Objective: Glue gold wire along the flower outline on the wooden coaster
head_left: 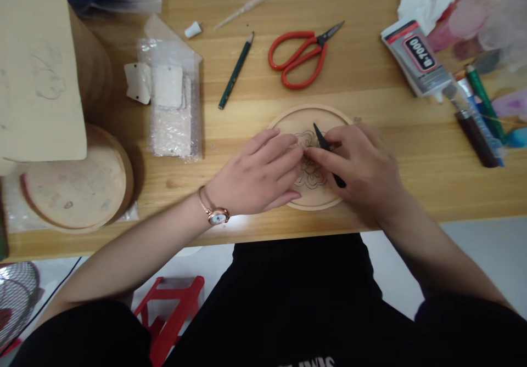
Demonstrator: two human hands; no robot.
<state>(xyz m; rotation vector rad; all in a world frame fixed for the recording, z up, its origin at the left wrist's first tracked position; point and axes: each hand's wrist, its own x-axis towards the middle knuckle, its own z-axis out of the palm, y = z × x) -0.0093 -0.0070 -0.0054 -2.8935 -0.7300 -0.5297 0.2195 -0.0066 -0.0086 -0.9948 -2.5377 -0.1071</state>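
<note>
Hands (313,172) on wooden disc (307,117), black tool (321,136)

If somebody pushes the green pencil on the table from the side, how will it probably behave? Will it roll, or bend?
The green pencil lies alone on the flat wooden table, touching nothing, so a sideways push would probably make it roll or slide freely. It looks straight and thin, so likely stiff and light. Its sharpened tip seems the fragile part.

pale wood disc (307,123) floral line pattern; black tool (321,138); red scissors (298,54); green pencil (235,72).
</note>
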